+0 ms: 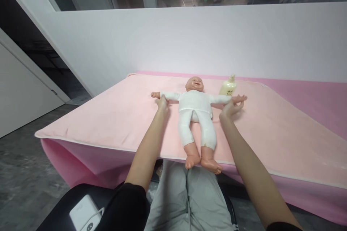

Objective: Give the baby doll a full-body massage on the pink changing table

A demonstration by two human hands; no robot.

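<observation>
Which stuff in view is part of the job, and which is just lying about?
Likely in the job:
Doll, face up on the pale pink cover
Left hand and right hand, at its outstretched arms

Likely just lying about:
Bottle, beyond the doll's arm, in neither hand; its role isn't clear
White device with a cable, lower left

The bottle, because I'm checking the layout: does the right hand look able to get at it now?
Probably yes: the bottle is just beyond the right hand, though the doll's arm, which that hand holds, is in between.
</observation>
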